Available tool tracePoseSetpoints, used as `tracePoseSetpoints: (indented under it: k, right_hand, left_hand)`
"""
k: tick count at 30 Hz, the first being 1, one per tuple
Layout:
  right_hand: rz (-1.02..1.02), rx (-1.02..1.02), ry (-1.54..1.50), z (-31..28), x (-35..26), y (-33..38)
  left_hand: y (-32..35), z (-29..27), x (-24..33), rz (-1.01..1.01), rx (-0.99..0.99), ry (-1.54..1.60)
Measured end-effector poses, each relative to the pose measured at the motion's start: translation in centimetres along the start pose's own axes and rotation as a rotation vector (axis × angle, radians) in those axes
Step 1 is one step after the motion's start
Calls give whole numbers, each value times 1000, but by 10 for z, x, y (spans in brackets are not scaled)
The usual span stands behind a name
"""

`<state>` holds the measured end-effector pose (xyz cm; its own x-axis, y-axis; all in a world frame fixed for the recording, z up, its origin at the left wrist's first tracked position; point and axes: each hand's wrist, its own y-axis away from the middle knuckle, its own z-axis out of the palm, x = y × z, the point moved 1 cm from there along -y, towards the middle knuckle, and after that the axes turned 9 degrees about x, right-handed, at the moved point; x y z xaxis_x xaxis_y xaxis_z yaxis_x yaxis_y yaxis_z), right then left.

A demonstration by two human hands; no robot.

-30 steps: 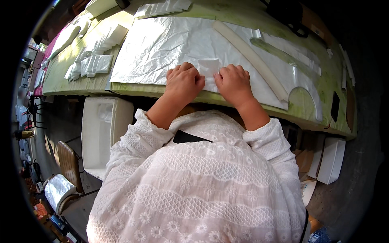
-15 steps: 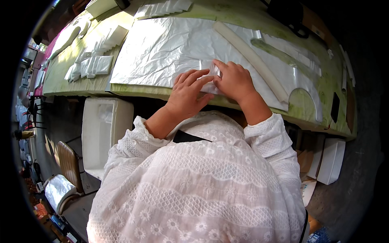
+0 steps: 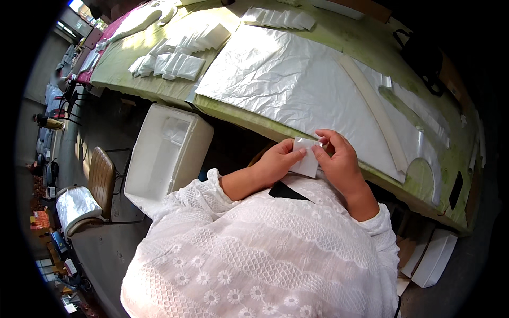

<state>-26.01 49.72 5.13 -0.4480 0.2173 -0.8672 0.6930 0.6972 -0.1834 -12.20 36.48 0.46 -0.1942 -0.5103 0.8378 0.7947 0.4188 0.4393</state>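
Between my two hands, just off the table's near edge, is a small folded white packet of thin plastic film [image 3: 306, 165]. My left hand [image 3: 278, 160] pinches its left side, thumb on top. With thumb and fingers, my right hand [image 3: 338, 159] grips the packet's upper right corner. Beyond them, a large crinkled sheet of white plastic film [image 3: 275, 74] covers the table's middle. Across its right part lies a long, narrow, cream-coloured strip [image 3: 374, 108].
Several folded white packets [image 3: 177, 64] lie on the green-covered table [image 3: 159, 93] at left, with another row [image 3: 278, 18] at the back. A white foam box [image 3: 154, 164] stands left of me, beside a brown chair [image 3: 101, 177]. A dark flat object [image 3: 456, 190] rests near the right edge.
Both hands have come off the sheet toward my body, and the folded packet is now held up between them. The view has turned, so the table appears shifted to the right.
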Motion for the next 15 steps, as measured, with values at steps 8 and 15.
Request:
tracePoseSetpoints:
  k: [8, 15]
  right_hand:
    - [42, 155, -412, 18, 15, -7]
    - [0, 125, -321, 11, 29, -4]
  left_hand:
    - [-9, -41, 27, 515, 139, 130]
    - [-70, -227, 163, 940, 823, -755]
